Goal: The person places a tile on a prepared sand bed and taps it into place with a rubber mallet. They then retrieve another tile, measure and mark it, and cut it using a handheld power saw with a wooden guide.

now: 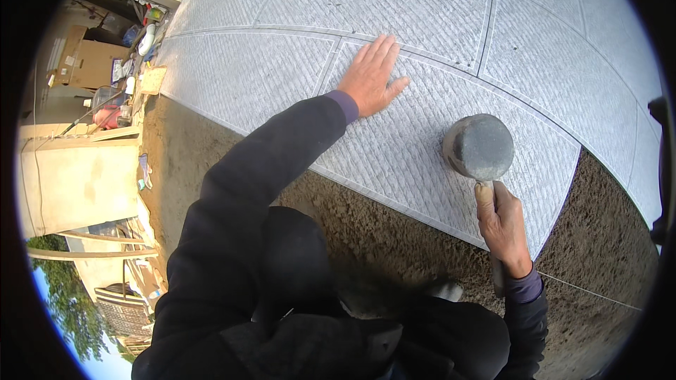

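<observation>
A pale grey ribbed paving slab (429, 183) lies at the edge of rows of similar slabs. My left hand (373, 74) rests on its upper part near the joint, fingers stretched out and slightly apart. My right hand (501, 225) grips the shaft of a mallet with a dark grey round head (479, 146), which is over the right half of that slab; whether it touches the surface I cannot tell.
Dark bedding mortar or sand (605, 225) borders the slab below and to the right, crossed by a string line (591, 290). At the far left are cardboard (95, 63), a red container (107, 117), boards (77, 183) and assorted clutter. My dark-clothed knees fill the lower middle.
</observation>
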Motion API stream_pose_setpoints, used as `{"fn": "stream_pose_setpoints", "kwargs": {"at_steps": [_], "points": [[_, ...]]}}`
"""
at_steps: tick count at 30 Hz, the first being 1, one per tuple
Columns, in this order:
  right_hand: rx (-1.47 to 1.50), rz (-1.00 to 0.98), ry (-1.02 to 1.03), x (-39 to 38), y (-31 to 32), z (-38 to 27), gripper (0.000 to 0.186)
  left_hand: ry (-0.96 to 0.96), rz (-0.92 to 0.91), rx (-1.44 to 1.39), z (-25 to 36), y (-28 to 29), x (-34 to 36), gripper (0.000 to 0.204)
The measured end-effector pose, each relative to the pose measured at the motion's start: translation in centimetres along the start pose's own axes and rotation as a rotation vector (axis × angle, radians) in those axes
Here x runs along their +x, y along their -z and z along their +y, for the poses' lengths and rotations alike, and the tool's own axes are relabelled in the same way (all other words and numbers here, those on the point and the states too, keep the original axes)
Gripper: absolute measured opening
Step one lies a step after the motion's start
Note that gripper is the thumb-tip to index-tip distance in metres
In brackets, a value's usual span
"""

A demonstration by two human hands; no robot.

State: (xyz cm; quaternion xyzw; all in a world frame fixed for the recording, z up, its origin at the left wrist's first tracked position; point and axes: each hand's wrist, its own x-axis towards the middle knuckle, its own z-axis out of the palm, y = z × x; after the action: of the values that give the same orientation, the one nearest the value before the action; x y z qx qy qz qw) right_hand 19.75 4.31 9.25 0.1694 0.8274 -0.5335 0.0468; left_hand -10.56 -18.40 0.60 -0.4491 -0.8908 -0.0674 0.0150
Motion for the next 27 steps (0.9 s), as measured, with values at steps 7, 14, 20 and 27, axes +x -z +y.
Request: {"fn": "stream_pose_setpoints", "kwargs": {"at_steps": [7, 14, 20, 27], "points": [[-0.124, 0.069, 0.134, 4.7, -1.6, -1.3, 0.047, -0.002, 0.061, -0.008, 0.5, 0.2, -0.1, 0.077], [-0.149, 0.062, 0.149, 8.7, -2.6, -2.1, 0.055, 0.018, 0.059, 0.006, 0.7, 0.5, -0.3, 0.074], [-0.006, -0.009, 0.111, 4.5, -1.2, -1.5, 0.058, -0.034, 0.097, -0.029, 0.4, -0.4, 0.0, 0.072], [0.107, 0.088, -0.128, -12.3, 1.8, 3.7, 0.041, -0.031, 0.024, -0.014, 0.2, -0.1, 0.4, 0.072]]}}
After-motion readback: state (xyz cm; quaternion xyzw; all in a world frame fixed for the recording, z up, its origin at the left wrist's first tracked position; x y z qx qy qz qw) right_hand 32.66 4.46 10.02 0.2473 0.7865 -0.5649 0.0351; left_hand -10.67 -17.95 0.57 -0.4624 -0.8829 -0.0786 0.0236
